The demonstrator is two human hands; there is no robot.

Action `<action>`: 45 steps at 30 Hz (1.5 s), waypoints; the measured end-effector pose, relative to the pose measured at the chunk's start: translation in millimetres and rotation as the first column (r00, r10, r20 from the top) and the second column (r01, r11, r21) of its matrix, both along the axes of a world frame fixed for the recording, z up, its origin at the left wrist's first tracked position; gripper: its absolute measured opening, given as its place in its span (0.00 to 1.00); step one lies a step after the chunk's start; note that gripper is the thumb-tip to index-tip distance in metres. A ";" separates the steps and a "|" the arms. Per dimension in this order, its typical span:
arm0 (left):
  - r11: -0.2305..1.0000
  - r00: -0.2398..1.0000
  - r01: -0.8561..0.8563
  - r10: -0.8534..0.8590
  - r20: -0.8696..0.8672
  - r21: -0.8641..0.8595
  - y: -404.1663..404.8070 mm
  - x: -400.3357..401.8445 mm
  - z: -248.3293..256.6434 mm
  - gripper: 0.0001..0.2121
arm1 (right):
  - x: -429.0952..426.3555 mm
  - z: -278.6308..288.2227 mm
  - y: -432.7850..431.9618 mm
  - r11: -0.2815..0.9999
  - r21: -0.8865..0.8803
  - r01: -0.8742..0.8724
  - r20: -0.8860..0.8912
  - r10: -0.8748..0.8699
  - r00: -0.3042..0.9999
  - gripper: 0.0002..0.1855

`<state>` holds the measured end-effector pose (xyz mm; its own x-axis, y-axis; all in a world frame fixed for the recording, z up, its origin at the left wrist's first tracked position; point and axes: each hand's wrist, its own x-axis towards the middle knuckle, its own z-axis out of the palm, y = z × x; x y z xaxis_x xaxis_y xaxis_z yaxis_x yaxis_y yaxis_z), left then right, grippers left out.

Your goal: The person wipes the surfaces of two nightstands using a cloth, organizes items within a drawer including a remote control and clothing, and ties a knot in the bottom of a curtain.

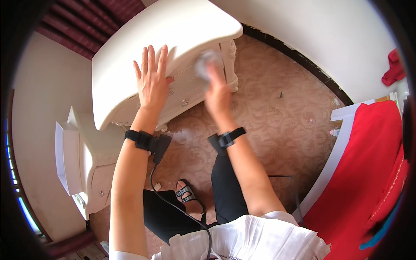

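A white chest of drawers [162, 29] with a curved top stands before me. My left hand [152, 81] rests on its top near the front edge, fingers spread and holding nothing. At the right end of the drawer front, my right hand [217, 87] grips a greyish-white cloth [206, 65], blurred by motion. The cloth appears to be against the upper drawer front. Several clear knobs show below, one drawer knob [185, 102] among them. A black strap with a dark device is on each of my wrists.
A smaller white cabinet [104, 172] with a white box [67, 156] on it stands left. To the right is a bed-like surface with a red cover [364, 162] and pale frame. A dark curtain [84, 26] hangs behind the chest. Black cable [185, 213] runs from my left wrist.
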<state>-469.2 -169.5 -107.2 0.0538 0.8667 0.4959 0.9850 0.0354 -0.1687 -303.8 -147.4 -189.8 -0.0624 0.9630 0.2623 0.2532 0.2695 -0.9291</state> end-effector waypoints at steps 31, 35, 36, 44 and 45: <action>0.999 1.000 -0.009 0.010 -0.006 0.031 -3.4 2.3 2.4 0.45 | -50.7 -88.7 -2.3 0.974 -0.201 0.101 -0.047 -0.113 0.992 0.30; 0.973 0.988 0.144 -0.151 0.023 0.182 -21.1 2.8 6.4 0.38 | -44.7 -45.3 -4.2 0.985 -0.063 0.159 -0.115 -0.165 0.980 0.26; 0.973 0.986 0.131 -0.149 0.081 0.191 -38.5 4.7 -2.3 0.34 | -40.5 -28.6 4.0 0.978 0.021 0.206 -0.171 -0.200 0.965 0.26; 0.932 0.139 -0.014 0.361 0.922 -0.363 -71.6 -22.3 -79.4 0.22 | -51.7 -21.7 -8.2 0.912 0.377 0.161 0.090 -0.209 0.974 0.25; 0.935 0.118 -0.021 0.354 0.928 -0.355 -63.6 -19.1 -78.7 0.22 | -42.2 -22.7 -10.2 0.906 0.404 0.130 0.137 -0.201 0.970 0.23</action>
<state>-488.3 -233.1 -185.9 -0.5038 0.8405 -0.1992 0.2829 0.3784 0.8813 -345.9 -157.6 -212.5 0.0111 0.7865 0.6175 0.4716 0.5404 -0.6968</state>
